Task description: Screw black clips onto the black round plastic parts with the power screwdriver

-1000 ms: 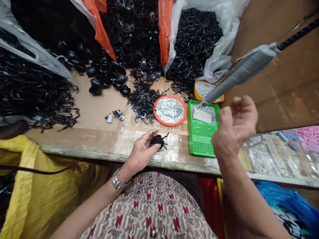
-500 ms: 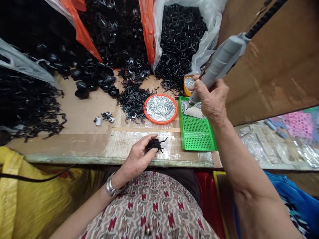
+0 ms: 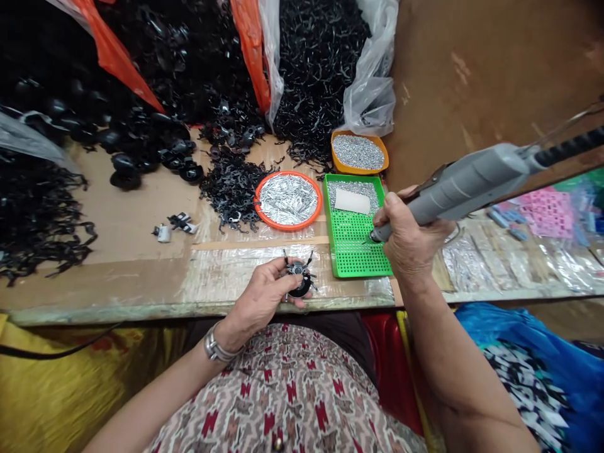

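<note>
Between its thumb and fingers, my left hand (image 3: 264, 286) grips a black plastic spider-shaped piece (image 3: 299, 289) with thin legs and a round body, just above the table's front edge. My right hand (image 3: 415, 245) is wrapped round a grey electric screwdriver (image 3: 469, 179). The tool's tip points left, over the lower part of a green perforated tray (image 3: 356, 251), and the spider piece lies to the left of it. Small silver screws (image 3: 375, 192) fill the tray's far end, partly under a pale flat piece (image 3: 352, 202). Whether a screw sits on the tip is too small to tell.
An orange tub (image 3: 384, 165) of small metal parts stands behind the tray. Left of it is a red-rimmed bowl (image 3: 257, 204) of silver pins. Black plastic parts (image 3: 231, 182) lie heaped behind, and two small assemblies (image 3: 182, 222) at left. A brown board (image 3: 443, 82) rises at right.
The screwdriver has moved from the screws at the tray's far end toward me and tilted to the right. My left hand has turned the spider piece, so its round body and legs now show.
</note>
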A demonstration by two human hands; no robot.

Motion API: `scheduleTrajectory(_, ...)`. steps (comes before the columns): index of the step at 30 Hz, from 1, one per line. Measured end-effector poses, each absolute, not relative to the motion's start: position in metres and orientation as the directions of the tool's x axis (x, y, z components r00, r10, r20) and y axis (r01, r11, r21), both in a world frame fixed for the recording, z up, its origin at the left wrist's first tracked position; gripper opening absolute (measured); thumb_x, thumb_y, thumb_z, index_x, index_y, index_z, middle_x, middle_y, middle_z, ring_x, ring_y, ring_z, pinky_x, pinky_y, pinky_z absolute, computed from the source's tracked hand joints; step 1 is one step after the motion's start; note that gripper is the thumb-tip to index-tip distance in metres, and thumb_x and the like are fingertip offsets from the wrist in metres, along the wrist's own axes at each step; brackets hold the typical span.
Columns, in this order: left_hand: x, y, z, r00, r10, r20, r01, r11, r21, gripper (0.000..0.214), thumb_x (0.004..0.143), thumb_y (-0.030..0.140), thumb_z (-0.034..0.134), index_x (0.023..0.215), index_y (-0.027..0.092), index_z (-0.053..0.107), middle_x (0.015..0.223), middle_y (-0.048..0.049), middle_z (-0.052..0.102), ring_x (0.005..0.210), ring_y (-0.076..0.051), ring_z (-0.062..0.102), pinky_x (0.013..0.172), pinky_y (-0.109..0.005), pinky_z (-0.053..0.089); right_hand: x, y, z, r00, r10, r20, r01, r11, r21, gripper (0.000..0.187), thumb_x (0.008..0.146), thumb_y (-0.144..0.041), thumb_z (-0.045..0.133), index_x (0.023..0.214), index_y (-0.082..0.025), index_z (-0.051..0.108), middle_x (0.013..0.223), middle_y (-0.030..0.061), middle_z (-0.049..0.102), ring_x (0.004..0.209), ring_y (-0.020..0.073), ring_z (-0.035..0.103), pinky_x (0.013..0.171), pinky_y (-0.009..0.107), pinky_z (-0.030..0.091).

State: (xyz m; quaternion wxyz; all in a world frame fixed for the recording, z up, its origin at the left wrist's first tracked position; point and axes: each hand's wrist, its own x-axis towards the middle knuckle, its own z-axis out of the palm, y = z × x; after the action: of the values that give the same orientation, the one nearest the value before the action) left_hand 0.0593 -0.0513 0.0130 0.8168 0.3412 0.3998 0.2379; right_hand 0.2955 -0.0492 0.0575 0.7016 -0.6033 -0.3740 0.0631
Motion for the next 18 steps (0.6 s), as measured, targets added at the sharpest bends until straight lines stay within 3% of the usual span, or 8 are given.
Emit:
scheduleTrajectory(4, 0.064, -0.051, 0.010, 0.550, 0.664, -0.506, -0.105, 0.656, 0.747, 0.035, 0.073, 0.026, 0.083, 0.101, 0.012, 0.066, 0.082, -0.0044, 0.071, 0.066, -0.020, 0.075, 0.051, -0.023, 0.059, 0.307, -0.057, 0.050, 0.730, 0.508, 0.457, 0.420, 0.193, -0.887, 0.020, 0.077, -0.035, 0.078, 0.074, -0.023, 0.062, 0.052, -0.0069, 0.058, 0.045, 0.0150, 0.059, 0.050, 0.031, 0.053)
scheduleTrajectory(10, 0.064, -0.050, 0.011, 0.541, 0.664, -0.516, -0.090, 0.656, 0.749, 0.037, 0.072, 0.026, 0.082, 0.102, 0.012, 0.066, 0.082, -0.0041, 0.070, 0.067, -0.022, 0.076, 0.049, -0.023, 0.060, 0.311, -0.057, 0.038, 0.774, 0.430, 0.465, 0.422, 0.196, -0.885, 0.014, 0.076, -0.030, 0.077, 0.081, -0.021, 0.067, 0.054, -0.0076, 0.059, 0.044, 0.0136, 0.058, 0.050, 0.030, 0.050)
scheduleTrajectory(18, 0.064, -0.051, 0.011, 0.538, 0.662, -0.523, -0.086, 0.660, 0.746, 0.036, 0.072, 0.026, 0.083, 0.101, 0.013, 0.066, 0.079, -0.0025, 0.068, 0.066, -0.021, 0.076, 0.049, -0.023, 0.060, 0.309, -0.060, 0.037, 0.770, 0.437, 0.465, 0.433, 0.178, -0.884, 0.017, 0.076, -0.032, 0.076, 0.076, -0.021, 0.064, 0.053, -0.0071, 0.058, 0.045, 0.0135, 0.058, 0.050, 0.029, 0.052)
